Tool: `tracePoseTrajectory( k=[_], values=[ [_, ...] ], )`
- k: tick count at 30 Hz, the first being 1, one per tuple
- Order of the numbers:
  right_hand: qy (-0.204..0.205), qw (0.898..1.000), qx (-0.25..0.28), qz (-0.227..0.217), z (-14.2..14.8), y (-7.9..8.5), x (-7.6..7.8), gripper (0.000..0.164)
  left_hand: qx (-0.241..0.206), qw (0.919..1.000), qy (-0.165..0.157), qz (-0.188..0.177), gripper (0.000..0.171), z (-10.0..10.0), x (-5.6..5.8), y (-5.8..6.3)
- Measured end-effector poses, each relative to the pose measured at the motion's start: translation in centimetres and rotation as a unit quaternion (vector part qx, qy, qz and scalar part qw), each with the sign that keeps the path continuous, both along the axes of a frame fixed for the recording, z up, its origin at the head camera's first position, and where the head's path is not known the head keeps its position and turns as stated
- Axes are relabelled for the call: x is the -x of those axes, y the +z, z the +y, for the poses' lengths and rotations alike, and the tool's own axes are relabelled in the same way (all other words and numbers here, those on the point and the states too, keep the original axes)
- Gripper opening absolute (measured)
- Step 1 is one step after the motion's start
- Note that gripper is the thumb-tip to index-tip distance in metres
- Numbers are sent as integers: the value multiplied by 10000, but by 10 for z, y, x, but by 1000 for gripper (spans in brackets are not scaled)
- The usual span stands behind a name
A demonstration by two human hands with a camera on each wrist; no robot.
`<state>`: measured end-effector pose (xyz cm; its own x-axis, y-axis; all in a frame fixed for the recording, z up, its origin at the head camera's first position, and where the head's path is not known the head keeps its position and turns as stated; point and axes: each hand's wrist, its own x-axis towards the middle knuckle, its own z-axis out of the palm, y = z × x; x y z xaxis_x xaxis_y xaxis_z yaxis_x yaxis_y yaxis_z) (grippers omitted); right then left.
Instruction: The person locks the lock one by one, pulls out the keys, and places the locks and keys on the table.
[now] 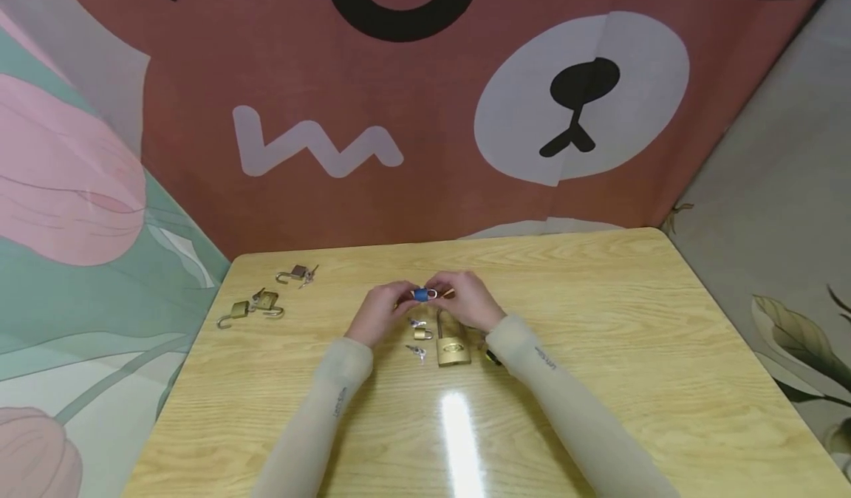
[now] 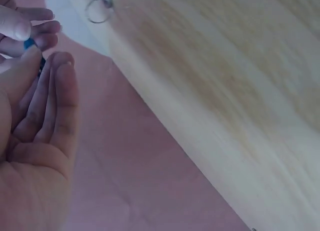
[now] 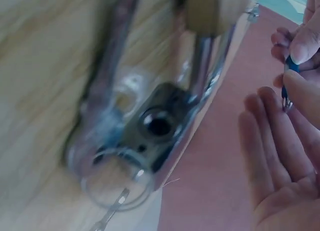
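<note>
A small blue padlock [image 1: 422, 295] is held up between both hands over the far middle of the table. My left hand [image 1: 380, 312] pinches its blue body from the left between thumb and fingers. On the shackle side, my right hand [image 1: 467, 300] pinches it too, with the other fingers spread out straight in the right wrist view. Both thumbs meet close together on the blue padlock [image 3: 291, 66], and the fingers cover part of it. Below the hands lie a large brass padlock [image 1: 453, 350], a small brass padlock [image 1: 422, 333] and small keys [image 1: 417, 352].
At the table's left lie several opened padlocks, among them a brass one [image 1: 240, 309] and a dark one [image 1: 298, 271] with keys [image 1: 309, 276] beside it. A dark and yellow object [image 1: 492, 356] shows partly under the right forearm. A printed cloth [image 1: 425, 210] hangs behind the table.
</note>
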<state>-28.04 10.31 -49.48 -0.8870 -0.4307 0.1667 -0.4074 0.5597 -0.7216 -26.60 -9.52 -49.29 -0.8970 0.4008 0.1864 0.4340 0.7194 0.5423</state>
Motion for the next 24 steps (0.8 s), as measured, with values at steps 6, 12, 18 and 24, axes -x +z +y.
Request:
tracePoseTrajectory(
  k=[6,12,18,24],
  values=[
    [184,9971,-717,-184,0,-4,2,26,461,9985,-204,-218,14,1,5,-6],
    [611,9941,-814,-362,1,-11,1,26,997,9944,-328,-146,14,3,10,-17],
    [600,9913,-1168,-43,2,-17,0,24,1590,9855,-461,367,14,8,9,-15],
    [584,9896,-1312,13,3,-15,-3,28,1831,9810,-416,482,12,11,4,-10]
  ],
)
